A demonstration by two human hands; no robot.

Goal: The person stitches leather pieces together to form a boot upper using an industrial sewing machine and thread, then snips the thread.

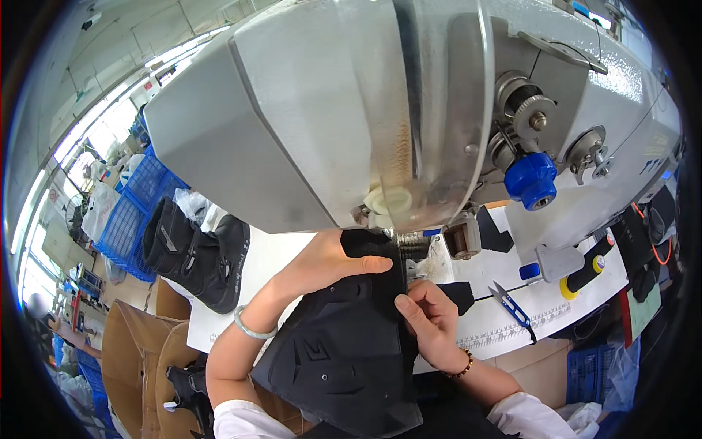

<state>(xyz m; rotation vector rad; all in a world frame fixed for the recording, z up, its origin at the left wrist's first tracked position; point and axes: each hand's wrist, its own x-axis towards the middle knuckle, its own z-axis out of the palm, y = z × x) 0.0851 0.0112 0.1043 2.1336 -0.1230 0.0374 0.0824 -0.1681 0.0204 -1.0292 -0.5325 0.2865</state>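
Observation:
A black panel of fabric or leather (329, 347), with small eyelets and raised angular marks, hangs from the sewing machine's (307, 110) stitching area toward me. My left hand (322, 261) grips its upper left part, thumb stretched across the top and the other fingers mostly hidden behind it. Close to the needle area, my right hand (433, 322) pinches the panel's right edge between thumb and bent fingers. The needle itself is hidden by the machine head and its clear guard (439, 110).
Blue-handled thread snips (515, 309) lie by a ruler strip (526, 327) on the white table (482, 314). Black thread cones (585, 274) are to the right. Black boots (197, 256) stand at left, above a cardboard box (135, 351). Blue crates (135, 212) are beyond.

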